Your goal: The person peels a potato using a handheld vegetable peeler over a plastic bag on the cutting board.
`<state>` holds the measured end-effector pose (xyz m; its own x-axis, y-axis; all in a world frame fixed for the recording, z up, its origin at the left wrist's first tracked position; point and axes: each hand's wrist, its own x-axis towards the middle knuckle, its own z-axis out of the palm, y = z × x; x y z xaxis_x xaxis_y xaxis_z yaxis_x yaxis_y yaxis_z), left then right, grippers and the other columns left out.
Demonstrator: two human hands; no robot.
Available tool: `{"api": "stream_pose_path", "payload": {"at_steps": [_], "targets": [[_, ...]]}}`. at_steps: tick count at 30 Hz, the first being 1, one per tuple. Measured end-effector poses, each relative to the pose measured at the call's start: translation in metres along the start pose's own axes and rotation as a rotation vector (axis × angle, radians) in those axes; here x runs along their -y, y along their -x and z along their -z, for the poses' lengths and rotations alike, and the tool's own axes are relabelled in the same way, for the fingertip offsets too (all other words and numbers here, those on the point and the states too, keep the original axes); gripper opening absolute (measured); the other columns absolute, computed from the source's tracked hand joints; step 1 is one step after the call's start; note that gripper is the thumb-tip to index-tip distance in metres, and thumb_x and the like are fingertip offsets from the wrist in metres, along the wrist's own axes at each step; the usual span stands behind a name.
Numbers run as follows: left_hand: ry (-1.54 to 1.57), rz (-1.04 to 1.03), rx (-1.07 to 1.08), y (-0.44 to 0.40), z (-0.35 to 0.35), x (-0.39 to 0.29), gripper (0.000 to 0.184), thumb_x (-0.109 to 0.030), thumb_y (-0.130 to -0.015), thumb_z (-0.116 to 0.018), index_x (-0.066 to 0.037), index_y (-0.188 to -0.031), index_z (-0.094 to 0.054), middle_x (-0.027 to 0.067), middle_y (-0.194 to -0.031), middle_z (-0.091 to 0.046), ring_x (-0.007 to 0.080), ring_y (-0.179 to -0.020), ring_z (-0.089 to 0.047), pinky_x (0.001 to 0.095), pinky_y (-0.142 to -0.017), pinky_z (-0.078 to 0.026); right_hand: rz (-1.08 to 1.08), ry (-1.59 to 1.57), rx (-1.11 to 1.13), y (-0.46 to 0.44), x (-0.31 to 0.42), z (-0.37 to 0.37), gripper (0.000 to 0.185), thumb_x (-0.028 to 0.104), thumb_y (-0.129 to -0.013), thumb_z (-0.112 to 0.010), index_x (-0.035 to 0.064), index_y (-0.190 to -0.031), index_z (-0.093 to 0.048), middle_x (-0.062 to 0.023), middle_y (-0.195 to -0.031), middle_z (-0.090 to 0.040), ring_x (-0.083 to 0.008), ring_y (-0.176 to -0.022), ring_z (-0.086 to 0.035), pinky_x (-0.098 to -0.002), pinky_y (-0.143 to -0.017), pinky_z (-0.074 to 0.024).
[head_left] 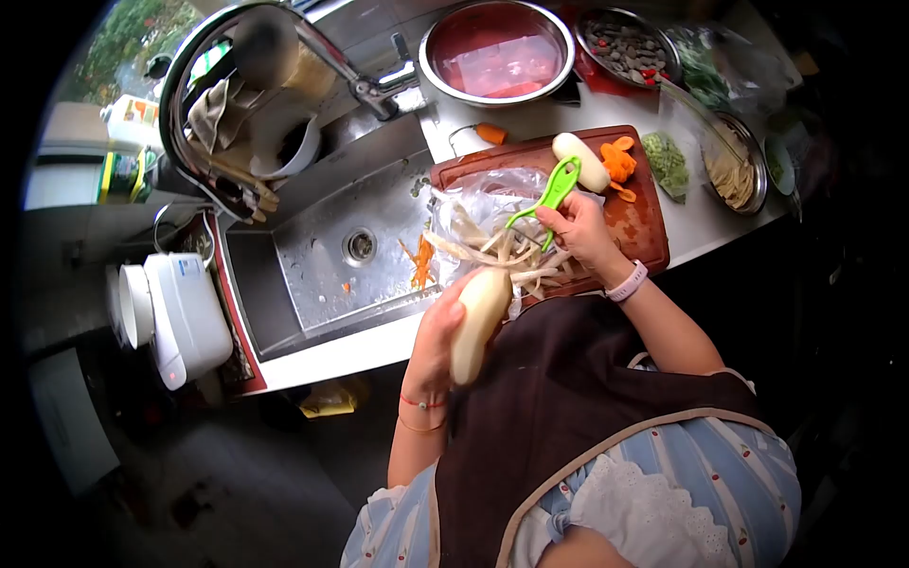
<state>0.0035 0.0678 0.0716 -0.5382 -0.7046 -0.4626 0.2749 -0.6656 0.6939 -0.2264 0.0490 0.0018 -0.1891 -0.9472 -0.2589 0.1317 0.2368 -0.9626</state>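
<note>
My left hand (436,333) is wrapped around a pale peeled lotus root (481,327), held in front of my apron near the counter edge. In my right hand (589,237) is a bright green peeler (559,186), its head end just above a pile of peel strips (502,248). Those strips lie on a clear plastic bag (511,182) that covers the left part of a brown cutting board (647,222). A second pale lotus root (579,159) rests at the board's back, beside orange carrot pieces (618,161).
Left of the board is a steel sink (317,275) with orange peelings (419,260) and a curved faucet (374,90). Behind stand a bowl of meat (497,57) and a colander of dark pieces (630,49). Green beans (668,163) in a bag and a pale-filled bowl (734,170) sit right.
</note>
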Motion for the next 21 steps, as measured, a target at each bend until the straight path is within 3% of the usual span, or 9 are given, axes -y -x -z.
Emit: {"api": "stream_pose_path", "payload": {"at_steps": [3, 5, 7, 9, 11, 13, 15, 17, 21], "targets": [[0.122, 0.090, 0.018, -0.010, 0.006, 0.006, 0.054, -0.043, -0.089, -0.043, 0.000, -0.122, -0.047, 0.0135, -0.094, -0.060, 0.0160, -0.074, -0.058, 0.0248, -0.059, -0.049, 0.164, 0.248, -0.056, 0.004, 0.004, -0.005, 0.019, 0.017, -0.082, -0.067, -0.0012, -0.080, -0.062, -0.0052, -0.068, -0.061, -0.0107, -0.062, -0.057, -0.0267, -0.057, -0.0454], [0.338, 0.153, 0.047, -0.020, 0.001, 0.008, 0.045, -0.035, -0.093, -0.036, -0.002, -0.119, -0.049, 0.0137, -0.092, -0.060, 0.0170, -0.074, -0.056, 0.0253, -0.060, -0.048, 0.276, 1.072, 0.153, 0.004, 0.005, 0.002, 0.019, 0.018, -0.079, -0.068, -0.0006, -0.080, -0.063, -0.0115, -0.067, -0.062, -0.0180, -0.061, -0.060, -0.0298, -0.057, -0.0460], [0.482, 0.155, 0.106, -0.028, 0.002, 0.012, 0.045, -0.036, -0.095, -0.032, -0.002, -0.119, -0.050, 0.0165, -0.095, -0.060, 0.0226, -0.078, -0.053, 0.0310, -0.062, -0.047, 0.383, 1.010, 0.087, 0.014, 0.024, -0.005, 0.019, 0.018, -0.078, -0.069, -0.0004, -0.083, -0.064, -0.0155, -0.070, -0.062, -0.0240, -0.062, -0.062, -0.0315, -0.057, -0.0463], [0.604, 0.178, 0.038, -0.032, -0.003, 0.012, 0.049, -0.041, -0.096, -0.032, -0.002, -0.120, -0.050, 0.0167, -0.096, -0.060, 0.0219, -0.076, -0.050, 0.0295, -0.061, -0.045, 0.313, 0.516, -0.141, 0.034, 0.051, -0.018, 0.019, 0.017, -0.078, -0.069, -0.0005, -0.084, -0.064, -0.0132, -0.072, -0.064, -0.0197, -0.062, -0.062, -0.0304, -0.057, -0.0464], [0.720, 0.174, 0.178, -0.038, -0.002, 0.014, 0.048, -0.040, -0.096, -0.037, -0.001, -0.122, -0.049, 0.0164, -0.101, -0.061, 0.0229, -0.080, -0.056, 0.0312, -0.066, -0.049, 0.163, 0.304, -0.046, 0.054, 0.066, -0.029, 0.020, 0.015, -0.079, -0.070, -0.0003, -0.089, -0.064, -0.0105, -0.078, -0.066, -0.0140, -0.069, -0.062, -0.0281, -0.062, -0.0475], [0.798, 0.226, 0.028, -0.042, -0.013, 0.007, 0.043, -0.032, -0.096, -0.041, 0.000, -0.122, -0.048, 0.0158, -0.108, -0.061, 0.0232, -0.088, -0.061, 0.0335, -0.076, -0.051, 0.009, -0.141, 0.313, 0.068, 0.071, -0.038, 0.023, 0.013, -0.079, -0.069, -0.0004, -0.096, -0.063, -0.0079, -0.086, -0.066, -0.0102, -0.077, -0.061, -0.0264, -0.068, -0.0479], [0.820, 0.245, 0.110, -0.045, -0.015, 0.008, 0.038, -0.027, -0.095, -0.043, 0.001, -0.119, -0.050, 0.0147, -0.111, -0.061, 0.0222, -0.093, -0.063, 0.0342, -0.085, -0.051, -0.015, -0.048, 0.458, 0.075, 0.073, -0.040, 0.026, 0.013, -0.080, -0.069, -0.0007, -0.099, -0.061, -0.0073, -0.089, -0.065, -0.0105, -0.082, -0.061, -0.0256, -0.072, -0.0477], [0.761, 0.216, 0.044, -0.046, -0.021, 0.007, 0.042, -0.036, -0.096, -0.041, -0.002, -0.120, -0.050, 0.0117, -0.109, -0.061, 0.0207, -0.094, -0.062, 0.0331, -0.079, -0.053, 0.066, 0.015, 0.477, 0.075, 0.072, -0.042, 0.026, 0.014, -0.080, -0.069, -0.0010, -0.099, -0.061, -0.0068, -0.087, -0.065, -0.0106, -0.080, -0.060, -0.0254, -0.071, -0.0474], [0.671, 0.202, -0.037, -0.040, -0.021, 0.007, 0.040, -0.036, -0.096, -0.041, -0.004, -0.116, -0.052, 0.0104, -0.102, -0.062, 0.0183, -0.082, -0.063, 0.0291, -0.062, -0.054, -0.001, -0.026, 0.488, 0.065, 0.068, -0.041, 0.021, 0.011, -0.082, -0.066, -0.0017, -0.097, -0.059, -0.0067, -0.088, -0.064, -0.0100, -0.079, -0.059, -0.0248, -0.070, -0.0472]]}}
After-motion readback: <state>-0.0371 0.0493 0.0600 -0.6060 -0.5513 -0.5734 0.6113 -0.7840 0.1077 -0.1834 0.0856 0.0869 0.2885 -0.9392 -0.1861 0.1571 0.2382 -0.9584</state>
